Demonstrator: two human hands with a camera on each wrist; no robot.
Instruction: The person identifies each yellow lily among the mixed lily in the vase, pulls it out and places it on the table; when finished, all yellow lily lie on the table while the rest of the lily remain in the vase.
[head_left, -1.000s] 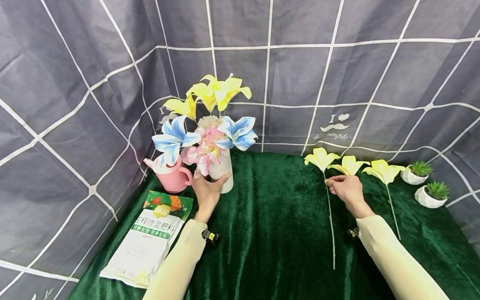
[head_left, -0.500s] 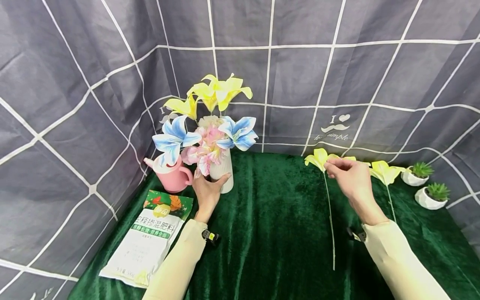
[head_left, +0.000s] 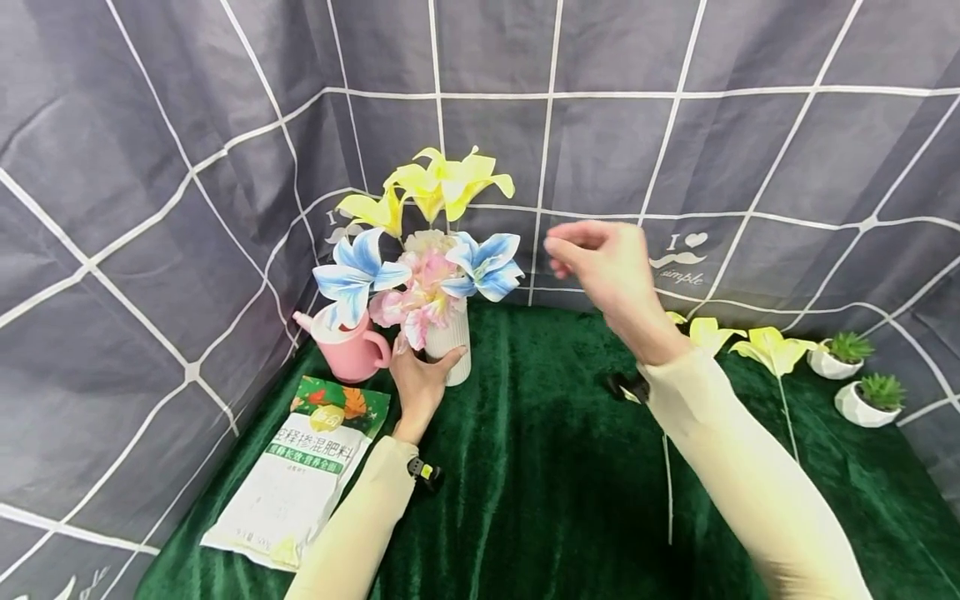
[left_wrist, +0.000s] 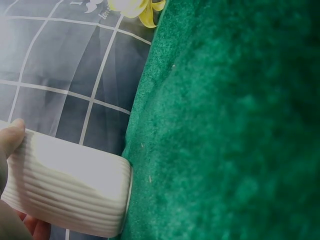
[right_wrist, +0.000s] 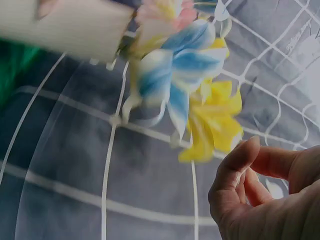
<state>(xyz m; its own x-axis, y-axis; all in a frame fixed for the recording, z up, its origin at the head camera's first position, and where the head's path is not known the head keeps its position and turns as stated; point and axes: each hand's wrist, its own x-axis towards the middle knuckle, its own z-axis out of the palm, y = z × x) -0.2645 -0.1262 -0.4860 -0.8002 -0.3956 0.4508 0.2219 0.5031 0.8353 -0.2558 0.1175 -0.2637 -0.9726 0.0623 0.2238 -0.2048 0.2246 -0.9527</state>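
My left hand (head_left: 418,383) grips the lower part of a white ribbed vase (head_left: 455,354), its thumb across the side. The left wrist view shows the same vase (left_wrist: 75,180) on the green cloth. It holds yellow lilies (head_left: 468,183), blue-and-white lilies (head_left: 486,267) and pink blossoms (head_left: 431,287). My right hand (head_left: 611,267) is raised in the air to the right of the bouquet, thumb and forefinger tips together. Nothing shows between these fingertips (right_wrist: 250,150) in the right wrist view. Yellow lilies (head_left: 772,348) lie at the right; my right forearm partly covers one stem (head_left: 669,500).
A pink watering can (head_left: 348,350) stands close left of the vase, with a fertilizer bag (head_left: 292,479) in front of it. Two small potted succulents (head_left: 870,400) sit at the far right. A grey checked curtain (head_left: 600,150) rises behind the green cloth (head_left: 540,467).
My right hand has left the leftmost yellow lily on the cloth and moved up and left toward the bouquet. That lily's stem stays where it was. My left hand keeps its hold on the vase.
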